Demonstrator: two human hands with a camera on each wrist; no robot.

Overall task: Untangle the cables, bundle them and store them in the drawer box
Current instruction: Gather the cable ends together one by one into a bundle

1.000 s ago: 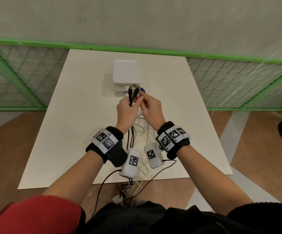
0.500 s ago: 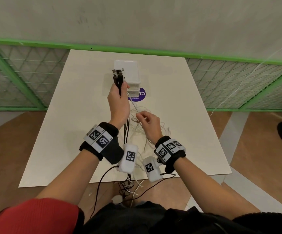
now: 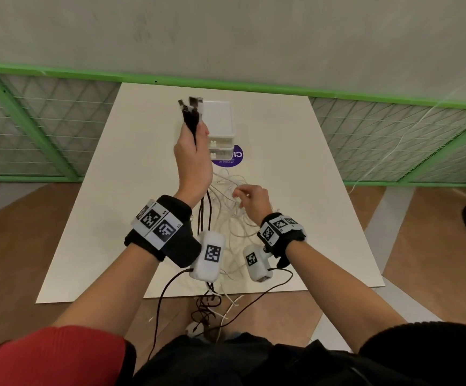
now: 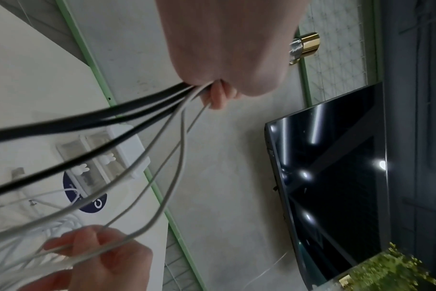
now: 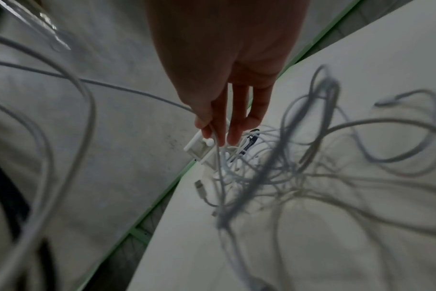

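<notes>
The white table carries everything, and the step in hand looks like the untangling itself: cable ends have been gathered, but the lengths below the fingers remain knotted. The drawer box, white and stacked, stands on the table's far side just beyond the raised left hand's fingertips, its small drawers facing the person; whether any drawer is open I cannot tell. The white cables lie in a loose tangle on the table under and around the right hand's fingers, some trailing off the near edge toward the floor. The left hand is raised, fingers curled tight around a bunch of cable ends, the black cables sticking up past the fingers with their plugs uppermost, their lengths dropping from the heel of the hand to the table; the left wrist view shows white strands clamped in the same fist beside the black ones. The right hand sits lower, just over the heap, thumb and forefinger pinching one thin white strand while the other fingers hang loosely apart. By my reading, the next move calls for drawing the pinched strand free along its length while the fist keeps the ends anchored, watching for loops that tighten rather than slip; bundling and storing are not yet begun.
</notes>
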